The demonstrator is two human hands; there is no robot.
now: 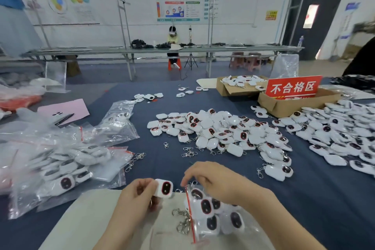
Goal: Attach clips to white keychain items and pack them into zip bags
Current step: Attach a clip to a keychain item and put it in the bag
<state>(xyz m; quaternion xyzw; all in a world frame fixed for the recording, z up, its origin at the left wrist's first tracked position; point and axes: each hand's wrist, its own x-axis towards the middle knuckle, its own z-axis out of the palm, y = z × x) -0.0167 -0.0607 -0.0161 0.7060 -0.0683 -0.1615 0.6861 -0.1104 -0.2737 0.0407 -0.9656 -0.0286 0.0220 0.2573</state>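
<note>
L hand (140,194) curls round a keychain (164,188): prob. light, hard, slick, so grip its sides. R hand (211,180) pinches the bag (190,211) mouth; film's thin, floppy.

Our left hand (140,195) holding a keychain (164,188), our right hand (213,180) pinching a zip bag (211,215) just right of it, clips (182,221) between our wrists, keychain heap (223,130) behind, filled bags (60,168) left, boxes (284,105) far right.

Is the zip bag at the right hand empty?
No, the zip bag at the right hand has several white keychain items inside it.
</note>
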